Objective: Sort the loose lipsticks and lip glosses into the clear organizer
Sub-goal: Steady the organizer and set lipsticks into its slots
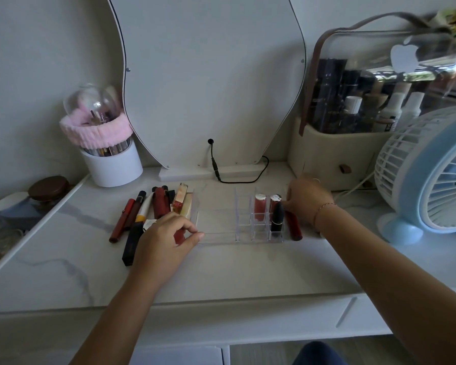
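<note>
The left hand (166, 237) covers the near ends of several tubes in the loose pile (148, 212), and whether its fingers pinch the red one under them cannot be told. The right hand (307, 200) hides the far end of the red tube (294, 227) beside the clear organizer (244, 234), so any grasp is unclear. The fan (429, 175) is cut off by the right edge.

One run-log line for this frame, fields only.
organizer: three tubes standing, right end | left hand: at front-left corner | right hand: at right end | pile: left, unsorted
</note>
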Action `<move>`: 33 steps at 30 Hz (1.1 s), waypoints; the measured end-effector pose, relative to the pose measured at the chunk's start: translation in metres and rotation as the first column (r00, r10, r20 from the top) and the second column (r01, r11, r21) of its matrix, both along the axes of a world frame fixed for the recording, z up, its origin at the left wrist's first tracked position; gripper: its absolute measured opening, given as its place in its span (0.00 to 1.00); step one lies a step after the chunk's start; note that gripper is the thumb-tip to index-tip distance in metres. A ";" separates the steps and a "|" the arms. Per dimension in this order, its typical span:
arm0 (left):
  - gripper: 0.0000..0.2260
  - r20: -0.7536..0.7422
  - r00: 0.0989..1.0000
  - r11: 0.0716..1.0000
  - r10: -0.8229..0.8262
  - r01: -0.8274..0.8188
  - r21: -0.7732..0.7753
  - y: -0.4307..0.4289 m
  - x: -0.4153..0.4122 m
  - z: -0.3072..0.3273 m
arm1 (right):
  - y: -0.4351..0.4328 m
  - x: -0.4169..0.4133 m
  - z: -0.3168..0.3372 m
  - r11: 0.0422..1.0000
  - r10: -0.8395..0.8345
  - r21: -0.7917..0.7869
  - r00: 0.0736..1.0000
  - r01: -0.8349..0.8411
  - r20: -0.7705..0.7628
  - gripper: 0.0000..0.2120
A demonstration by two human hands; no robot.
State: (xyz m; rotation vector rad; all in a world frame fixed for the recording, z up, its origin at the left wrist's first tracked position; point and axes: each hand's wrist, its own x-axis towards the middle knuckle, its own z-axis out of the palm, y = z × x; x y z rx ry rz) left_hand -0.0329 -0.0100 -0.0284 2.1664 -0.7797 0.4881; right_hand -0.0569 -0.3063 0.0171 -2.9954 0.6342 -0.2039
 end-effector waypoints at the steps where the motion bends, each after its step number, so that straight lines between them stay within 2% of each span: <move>1: 0.07 0.008 1.000 1.000 -0.001 0.001 0.003 0.000 0.000 0.000 | 0.001 0.000 -0.001 1.000 0.003 -0.010 1.000 -0.003 -0.006 0.14; 6: 0.07 0.024 1.000 1.000 -0.008 0.008 0.017 0.001 0.000 0.000 | 0.003 -0.002 0.001 1.000 0.018 0.004 0.999 -0.018 -0.034 0.16; 11: 0.07 0.024 1.000 1.000 -0.008 0.007 0.019 0.001 0.001 0.000 | 0.003 -0.024 0.005 0.994 0.008 0.109 0.998 -0.015 0.059 0.14; 15: 0.07 0.030 1.000 1.000 -0.007 0.006 0.025 0.001 0.001 -0.001 | 0.000 -0.057 -0.004 0.985 -0.035 0.174 0.972 -0.006 0.234 0.10; 18: 0.07 0.026 1.000 1.000 -0.008 0.007 0.020 0.001 0.001 -0.001 | -0.013 -0.086 -0.009 0.966 -0.088 0.256 0.892 -0.032 0.444 0.07; 20: 0.07 0.026 1.000 1.000 -0.011 0.011 0.019 0.001 0.000 0.000 | -0.018 -0.103 -0.014 0.963 -0.111 0.267 0.857 -0.032 0.504 0.09; 25: 0.07 0.020 1.000 1.000 -0.014 0.014 0.015 0.001 -0.001 0.000 | -0.017 -0.118 -0.032 0.937 -0.162 0.350 0.904 0.015 0.395 0.18; 33: 0.06 0.003 1.000 1.000 -0.011 0.011 0.019 0.001 -0.001 0.000 | -0.010 -0.118 -0.034 0.929 -0.138 0.370 0.915 -0.013 0.379 0.15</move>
